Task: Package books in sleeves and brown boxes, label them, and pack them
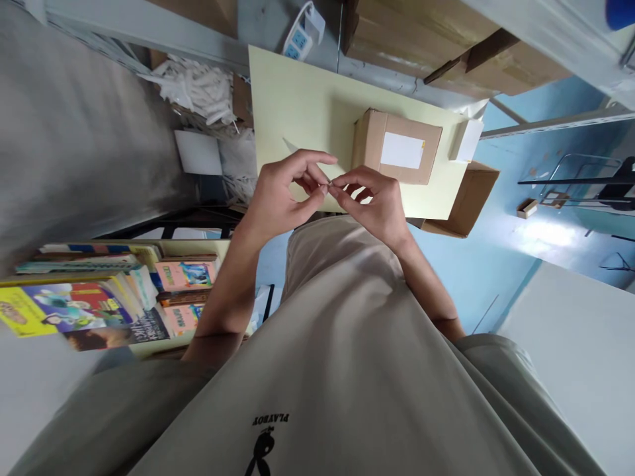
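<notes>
My left hand (pixel 292 188) and my right hand (pixel 371 198) meet over the near edge of a pale yellow tabletop (pixel 292 99). Both pinch thumb against finger, tip to tip, at a tiny object between them that is too small to name. The left index finger stretches out above the pinch. Just beyond my right hand sits a closed cardboard box (pixel 367 142) with a white label (pixel 401 151) on its face. A small white box (pixel 466 140) stands at the table's right end.
Left of the table are white packing material (pixel 198 89) and a shelf of books (pixel 99 297). A power strip (pixel 297 41) lies beyond the far edge, near large cardboard boxes (pixel 417 39). An open carton (pixel 476 198) stands below the right end.
</notes>
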Motion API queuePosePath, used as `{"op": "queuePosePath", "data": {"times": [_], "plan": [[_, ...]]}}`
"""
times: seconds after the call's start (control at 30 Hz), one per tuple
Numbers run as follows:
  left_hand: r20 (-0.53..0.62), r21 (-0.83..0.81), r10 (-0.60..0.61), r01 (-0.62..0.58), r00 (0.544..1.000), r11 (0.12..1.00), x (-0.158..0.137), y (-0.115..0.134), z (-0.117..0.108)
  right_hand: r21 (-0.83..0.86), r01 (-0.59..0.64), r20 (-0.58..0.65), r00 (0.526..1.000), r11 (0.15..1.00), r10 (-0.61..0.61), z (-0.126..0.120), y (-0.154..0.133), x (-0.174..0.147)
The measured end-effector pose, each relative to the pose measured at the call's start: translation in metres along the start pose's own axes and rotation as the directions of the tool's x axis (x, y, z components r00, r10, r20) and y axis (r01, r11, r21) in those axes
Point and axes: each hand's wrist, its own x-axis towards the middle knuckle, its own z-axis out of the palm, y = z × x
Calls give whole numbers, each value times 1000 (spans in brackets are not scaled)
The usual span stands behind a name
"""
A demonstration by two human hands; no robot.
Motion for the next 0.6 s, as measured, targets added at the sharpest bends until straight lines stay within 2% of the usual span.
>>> {"op": "queuePosePath", "data": {"times": [0.1,0.2,0.33,0.47,0.6], "plan": [[1,12,-33,33,999,999,0,0,2,5,-47,-2,999,999,47,1,2,-1],[-11,14,-45,45,999,999,1,-11,3,11,-78,-18,997,997,78,-1,8,2],[-114,18,-113,116,987,993,1,-48,-6,43,-100,-55,993,994,103,-12,20,6],[-219,11,-232,240,948,971,-4,-82,-23,87,-125,-98,986,988,133,-29,30,7],[-109,-40,-292,290,950,956,-8,-78,-17,102,-140,-60,987,985,147,-29,35,7]]}}
